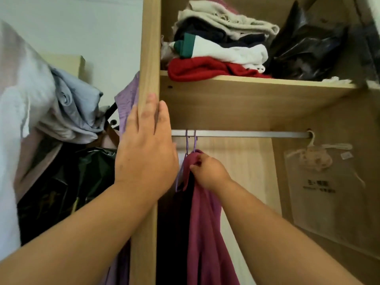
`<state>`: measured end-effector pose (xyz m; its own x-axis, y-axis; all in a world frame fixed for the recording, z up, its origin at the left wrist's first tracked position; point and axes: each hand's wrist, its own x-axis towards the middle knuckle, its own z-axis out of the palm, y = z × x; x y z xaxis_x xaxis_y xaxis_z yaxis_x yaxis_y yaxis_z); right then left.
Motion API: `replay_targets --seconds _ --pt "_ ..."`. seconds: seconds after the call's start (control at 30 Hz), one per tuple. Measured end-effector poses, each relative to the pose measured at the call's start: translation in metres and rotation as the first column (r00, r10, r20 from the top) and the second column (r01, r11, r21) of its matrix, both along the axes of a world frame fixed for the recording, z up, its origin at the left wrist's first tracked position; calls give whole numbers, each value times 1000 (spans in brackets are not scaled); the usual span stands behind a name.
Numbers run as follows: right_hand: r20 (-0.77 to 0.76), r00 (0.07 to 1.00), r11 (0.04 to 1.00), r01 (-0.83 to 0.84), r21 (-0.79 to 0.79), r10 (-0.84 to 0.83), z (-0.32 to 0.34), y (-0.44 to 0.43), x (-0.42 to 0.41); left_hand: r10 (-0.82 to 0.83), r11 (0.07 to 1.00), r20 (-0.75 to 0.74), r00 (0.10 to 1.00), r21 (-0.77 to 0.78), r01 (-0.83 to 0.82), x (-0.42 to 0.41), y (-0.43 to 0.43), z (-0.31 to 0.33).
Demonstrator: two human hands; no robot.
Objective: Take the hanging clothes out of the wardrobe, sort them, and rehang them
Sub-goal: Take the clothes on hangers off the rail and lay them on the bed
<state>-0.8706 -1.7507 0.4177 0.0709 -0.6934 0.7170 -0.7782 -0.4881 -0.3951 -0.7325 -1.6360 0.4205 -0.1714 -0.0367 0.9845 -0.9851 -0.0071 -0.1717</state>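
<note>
A silver rail [246, 134] crosses the wardrobe under the shelf. Two purple hangers [190, 140] hook onto its left end. A magenta garment [205, 233] hangs from one, with a dark garment [174, 223] to its left. My right hand [207, 170] pinches the magenta garment at its neck, just below the hanger hook. My left hand [146, 149] lies flat, fingers together, against the wardrobe's left side panel [149, 48]. A lilac garment [128, 103] hangs outside that panel.
The shelf [257, 84] holds a stack of folded clothes [218, 42] and a black plastic bag [304, 50]. A clear packet [327, 188] hangs at the rail's right end. Left of the wardrobe, clothes [67, 105] and a black bag [61, 186] are heaped on a stand.
</note>
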Motion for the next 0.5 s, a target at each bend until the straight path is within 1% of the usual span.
replay_targets --seconds 0.07,0.1,0.2,0.23,0.33,0.43,0.5 --pt "-6 1000 1000 5 20 -5 2 -13 -2 8 999 33 999 -45 -6 -1 0 -2" --pt "-3 1000 1000 4 14 -4 4 -17 -5 1 999 24 1000 -51 1 -1 -1 -3" --pt "88 996 999 26 45 -30 10 -24 -16 -41 999 -41 998 -30 39 -1 -1 -4" --pt "96 994 996 49 69 -55 13 -24 -20 -48 999 -59 997 -17 47 -1 -1 -4" --pt "57 989 981 124 150 -134 21 -31 -33 -54 998 -110 993 15 56 -3 0 -5" --pt "91 990 970 88 228 -111 24 -44 -41 -46 998 -127 991 30 51 -5 1 -6" --pt "119 990 970 43 241 -74 22 -50 -43 -44 998 -141 989 44 51 -5 1 -6"
